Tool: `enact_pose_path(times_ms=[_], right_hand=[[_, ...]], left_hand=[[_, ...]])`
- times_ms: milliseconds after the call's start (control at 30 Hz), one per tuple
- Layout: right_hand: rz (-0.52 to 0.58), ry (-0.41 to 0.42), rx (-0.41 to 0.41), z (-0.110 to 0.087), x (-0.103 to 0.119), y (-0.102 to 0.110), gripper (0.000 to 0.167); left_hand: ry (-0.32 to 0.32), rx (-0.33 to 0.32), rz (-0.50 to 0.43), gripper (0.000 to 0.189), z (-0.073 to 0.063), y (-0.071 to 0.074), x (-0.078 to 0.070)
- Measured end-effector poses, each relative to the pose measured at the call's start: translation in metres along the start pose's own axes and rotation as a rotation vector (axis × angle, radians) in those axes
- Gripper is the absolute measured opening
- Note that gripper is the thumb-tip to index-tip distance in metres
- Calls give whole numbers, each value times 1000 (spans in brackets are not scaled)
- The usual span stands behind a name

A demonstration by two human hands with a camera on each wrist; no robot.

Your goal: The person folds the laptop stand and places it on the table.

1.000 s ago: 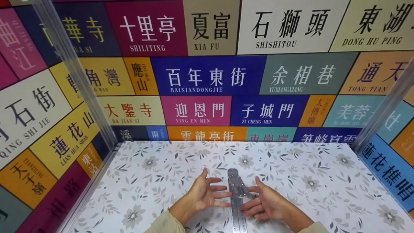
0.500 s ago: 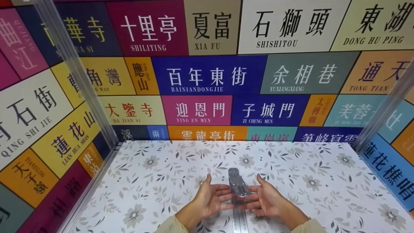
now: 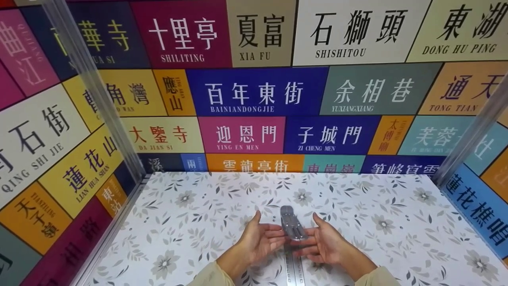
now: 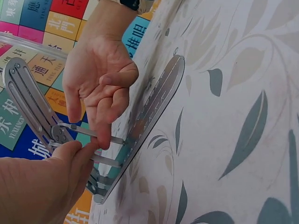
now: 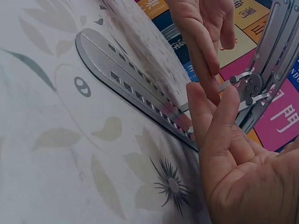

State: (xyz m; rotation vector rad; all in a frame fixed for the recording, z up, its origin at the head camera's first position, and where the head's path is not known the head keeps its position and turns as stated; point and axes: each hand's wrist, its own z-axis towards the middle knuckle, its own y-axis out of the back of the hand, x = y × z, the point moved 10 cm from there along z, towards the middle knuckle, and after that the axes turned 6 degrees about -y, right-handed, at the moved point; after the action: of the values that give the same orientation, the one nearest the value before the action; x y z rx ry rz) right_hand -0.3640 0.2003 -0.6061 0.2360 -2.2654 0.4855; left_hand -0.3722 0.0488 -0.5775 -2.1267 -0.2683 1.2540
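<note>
A folding metal laptop stand [image 3: 293,224] stands at the middle of the table, its upper arm tilted up from a long flat base [image 3: 295,270]. Slots run along this base, seen best in the right wrist view. Thin struts [image 4: 107,161] link the arm to the slotted part. My left hand [image 3: 256,243] is on the stand's left, fingers extended to the struts, thumb up and apart. Opposite it, my right hand [image 3: 327,244] has its fingers extended at the struts as well, thumb raised. In the left wrist view its fingertips overlap the struts beside the left fingers.
The table [image 3: 190,222] is covered with a white floral sheet. Colourful panels [image 3: 256,93] with printed characters rise behind it and on both sides. Clear upright posts [image 3: 95,91] stand at the back corners.
Both hands have drawn closer to each other, and their fingers now come nearer together at the stand's struts. The stand stays in about the same place.
</note>
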Motion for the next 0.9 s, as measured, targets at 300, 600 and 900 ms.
enact_pose_path(times_ms=[300,600,900], right_hand=[[-4,33,17,-4,11,-1,92],[-9,62,-39,5,18,1,103],[52,175,-61,10,29,-1,23]], left_hand=[[-28,10,46,88,4,-3,-10],[-81,-13,-3,86,17,-1,-20],[-102,-40,-58,86,17,0,-21]])
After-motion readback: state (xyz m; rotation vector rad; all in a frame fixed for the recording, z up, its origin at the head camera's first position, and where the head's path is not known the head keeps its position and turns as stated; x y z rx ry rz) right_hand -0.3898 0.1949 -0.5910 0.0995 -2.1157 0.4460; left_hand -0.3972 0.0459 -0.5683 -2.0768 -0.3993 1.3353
